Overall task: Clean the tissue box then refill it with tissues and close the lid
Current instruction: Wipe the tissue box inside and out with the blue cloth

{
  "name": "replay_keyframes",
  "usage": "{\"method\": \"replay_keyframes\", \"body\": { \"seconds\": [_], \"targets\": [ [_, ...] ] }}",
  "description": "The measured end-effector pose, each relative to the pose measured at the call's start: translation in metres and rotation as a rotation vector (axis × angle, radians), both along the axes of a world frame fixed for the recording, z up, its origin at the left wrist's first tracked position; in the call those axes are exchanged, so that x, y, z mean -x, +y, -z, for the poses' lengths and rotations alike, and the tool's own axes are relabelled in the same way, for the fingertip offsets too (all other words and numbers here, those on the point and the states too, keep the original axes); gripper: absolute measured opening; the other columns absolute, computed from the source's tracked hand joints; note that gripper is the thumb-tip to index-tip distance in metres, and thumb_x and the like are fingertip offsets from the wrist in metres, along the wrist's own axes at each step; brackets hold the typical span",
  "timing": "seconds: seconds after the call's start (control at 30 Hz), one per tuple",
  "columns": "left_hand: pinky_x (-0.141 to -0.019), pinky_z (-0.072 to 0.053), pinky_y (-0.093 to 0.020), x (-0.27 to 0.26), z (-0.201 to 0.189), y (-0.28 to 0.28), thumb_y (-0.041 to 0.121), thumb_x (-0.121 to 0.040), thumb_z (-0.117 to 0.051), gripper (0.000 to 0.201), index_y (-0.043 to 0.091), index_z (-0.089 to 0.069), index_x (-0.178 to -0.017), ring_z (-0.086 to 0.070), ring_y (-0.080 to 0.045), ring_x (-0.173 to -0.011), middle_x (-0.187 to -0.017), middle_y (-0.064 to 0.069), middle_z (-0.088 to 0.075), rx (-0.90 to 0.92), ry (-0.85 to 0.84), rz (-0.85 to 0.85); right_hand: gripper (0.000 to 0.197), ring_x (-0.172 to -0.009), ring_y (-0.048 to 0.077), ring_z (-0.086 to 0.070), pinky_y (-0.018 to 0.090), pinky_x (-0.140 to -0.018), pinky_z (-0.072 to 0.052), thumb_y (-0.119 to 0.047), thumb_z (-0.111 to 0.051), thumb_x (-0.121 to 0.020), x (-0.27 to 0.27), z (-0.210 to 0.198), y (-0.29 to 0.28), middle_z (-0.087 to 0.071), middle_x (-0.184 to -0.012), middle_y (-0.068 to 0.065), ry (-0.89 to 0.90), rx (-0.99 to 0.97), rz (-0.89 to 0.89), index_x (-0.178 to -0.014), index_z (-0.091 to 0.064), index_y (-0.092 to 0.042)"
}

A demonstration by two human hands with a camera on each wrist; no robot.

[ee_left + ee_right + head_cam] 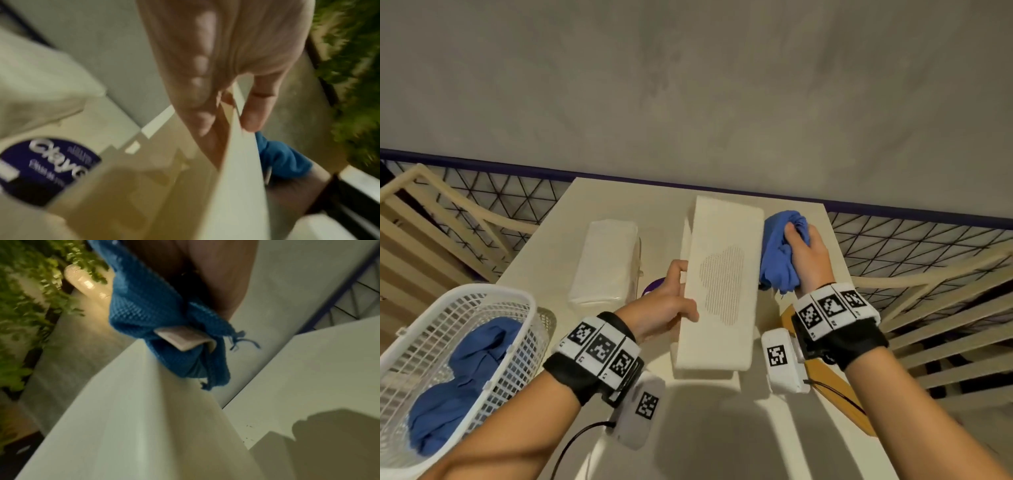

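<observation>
Head view: left hand (669, 301) grips the 9 o'clock edge of the cream rectangular plastic tissue box (719, 287) mid-table, right hand (806, 255) at 3 o'clock clutches a crumpled blue cloth (779, 255) against its side; wrapped white tissue pack (604, 263) at 10 o'clock. Left wrist view: fingers (255, 105) curled over the box wall. Right wrist view: cloth (148, 305) bunched on the box edge
</observation>
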State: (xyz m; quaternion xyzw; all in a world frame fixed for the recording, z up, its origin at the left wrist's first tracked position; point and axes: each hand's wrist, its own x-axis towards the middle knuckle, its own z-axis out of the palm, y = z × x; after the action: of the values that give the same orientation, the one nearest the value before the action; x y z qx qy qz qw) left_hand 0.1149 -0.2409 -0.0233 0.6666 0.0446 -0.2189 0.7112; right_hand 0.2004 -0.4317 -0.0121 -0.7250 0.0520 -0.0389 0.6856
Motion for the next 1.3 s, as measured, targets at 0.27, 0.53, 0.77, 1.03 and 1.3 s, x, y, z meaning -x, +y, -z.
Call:
{"method": "replay_keyframes", "body": {
  "seconds": [0.27,0.53,0.77,1.03,1.3],
  "targets": [
    [-0.076,-0.053,-0.029,-0.010,-0.013,-0.013,0.005,-0.081,-0.053,0.027,0.009,-0.056,-0.107,-0.061,-0.023,-0.092,-0.098,-0.010,-0.063,0.347,0.131,-0.115,0.007,-0.090,0.023,-0.056,0.035,-0.083,-0.048,-0.015,-0.051,-0.093,0.022,0.024,0.010,-0.059,-0.087,0.005,0.089,0.039,-0.116,-0.100,-0.052,-0.012],
    [-0.078,-0.046,-0.034,-0.022,-0.021,-0.015,0.052,-0.095,-0.022,0.060,0.009,-0.062,-0.106,-0.065,-0.024,-0.083,-0.088,-0.011,-0.071,0.453,0.130,-0.354,0.037,-0.108,0.016,-0.043,0.015,-0.095,-0.028,-0.011,-0.049,-0.080,0.061,0.014,0.042,-0.060,-0.116,0.018,-0.609,0.517,-0.108,-0.115,-0.059,-0.001],
    [-0.085,-0.046,-0.034,-0.024,-0.022,-0.015,0.043,-0.096,-0.029,0.050,0.007,-0.060,-0.112,-0.061,-0.024,-0.088,-0.092,-0.013,-0.067,0.466,0.142,-0.426,0.043,-0.103,0.017,-0.041,0.027,-0.092,-0.032,-0.016,-0.041,-0.072,0.058,0.003,0.048,-0.068,-0.109,0.009,-0.809,0.809,-0.354,-0.107,-0.065,-0.009],
    [-0.060,-0.052,-0.022,-0.019,-0.027,-0.023,0.031,-0.097,-0.034,0.035,0.009,-0.061,-0.091,-0.059,-0.018,-0.073,-0.082,-0.010,-0.063,0.372,0.088,-0.457,0.036,-0.093,0.028,-0.059,0.037,-0.081,-0.049,-0.002,-0.060,-0.068,0.063,-0.014,0.062,-0.071,-0.099,0.005,-0.810,0.923,-0.342,-0.102,-0.067,-0.011],
    [-0.065,-0.044,-0.027,-0.016,-0.027,0.000,0.032,-0.097,-0.033,0.033,0.014,-0.059,-0.085,-0.058,-0.017,-0.069,-0.061,-0.002,-0.067,0.275,0.059,-0.456,0.039,-0.101,0.027,-0.060,0.034,-0.089,-0.048,0.001,-0.047,-0.081,0.045,-0.012,0.019,-0.068,-0.110,0.004,-0.532,0.731,-0.385,-0.112,-0.063,-0.015]
  ]
}}
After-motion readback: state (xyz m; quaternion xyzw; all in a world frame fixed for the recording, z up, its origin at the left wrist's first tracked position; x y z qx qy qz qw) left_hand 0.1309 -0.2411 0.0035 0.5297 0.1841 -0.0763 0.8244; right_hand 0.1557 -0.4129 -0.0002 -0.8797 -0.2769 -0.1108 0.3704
